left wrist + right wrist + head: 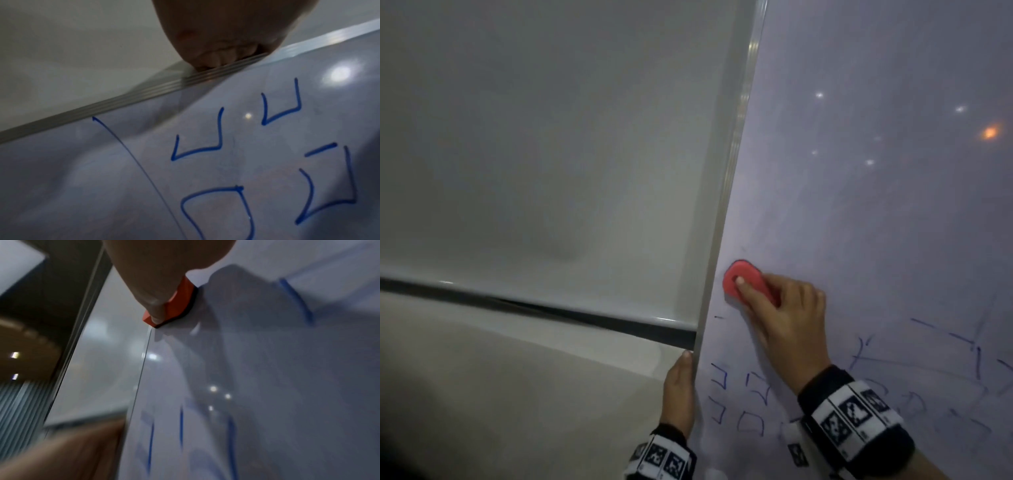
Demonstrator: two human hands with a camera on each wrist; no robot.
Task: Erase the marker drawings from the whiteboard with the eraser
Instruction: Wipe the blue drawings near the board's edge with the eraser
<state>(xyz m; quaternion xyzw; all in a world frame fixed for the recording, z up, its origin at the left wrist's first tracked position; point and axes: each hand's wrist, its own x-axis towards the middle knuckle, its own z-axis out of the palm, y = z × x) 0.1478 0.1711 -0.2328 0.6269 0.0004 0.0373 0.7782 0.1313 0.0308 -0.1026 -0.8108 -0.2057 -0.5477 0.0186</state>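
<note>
**Eraser Pressed to Whiteboard Near Left Frame Edge**

The right hand (787, 315) grips the red eraser (739, 279), fingers curled around its body with the index finger laid across the red top. The eraser sits flat against the whiteboard (876, 205), just beside the board's aluminium frame (726, 205) on the left edge. In the right wrist view, the eraser's dark felt face (192, 303) contacts the board surface.

The left hand (679, 390) grips the frame lower down, thumb along the outer side. In the left wrist view, its fingers (216, 60) curl over the ribbed frame rail.

Blue marker drawings (753, 401) lie below the eraser: open box shapes and a rounded shape near the frame, and straight and crossed lines (969, 349) further right. The board area above the eraser shows only faint smears and light reflections.

Left of the frame stands a pale wall (551, 137) with a dark strip (585, 317) at its base.
</note>
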